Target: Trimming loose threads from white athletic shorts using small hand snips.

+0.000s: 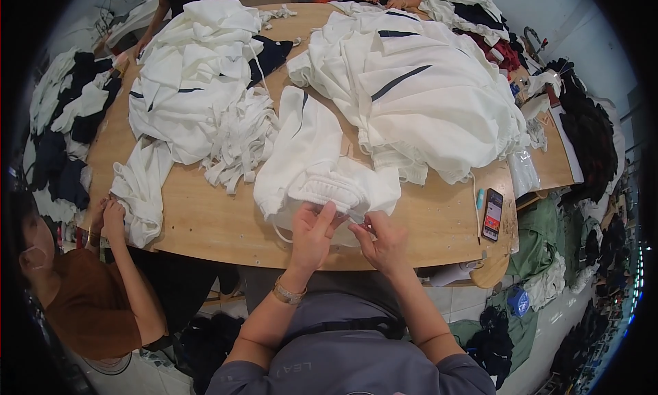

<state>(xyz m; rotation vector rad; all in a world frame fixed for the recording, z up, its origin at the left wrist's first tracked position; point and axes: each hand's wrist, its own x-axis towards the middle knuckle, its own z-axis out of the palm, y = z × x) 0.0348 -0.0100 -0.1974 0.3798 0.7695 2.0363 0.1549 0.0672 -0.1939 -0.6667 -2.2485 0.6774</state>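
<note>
A white garment (301,131) with a navy stripe lies before me at the table's near edge. Its gathered elastic waistband (334,191) faces up, and a white cord (279,232) loops down beside it on the left. My left hand (314,234) is closed on the waistband, thumb on top. Just to its right, my right hand (382,243) has thumb and forefinger pinched at the band's near edge, on what looks like the white cord's end; the fingers partly hide it.
White garments with navy stripes (439,114) heap at the right, and another white pile (199,73) with loose strips (243,131) lies left. A phone (492,215) and a light-blue pen-like item (480,199) rest at right. A co-worker (96,285) handles white cloth at left; others stand across the wooden table (205,224).
</note>
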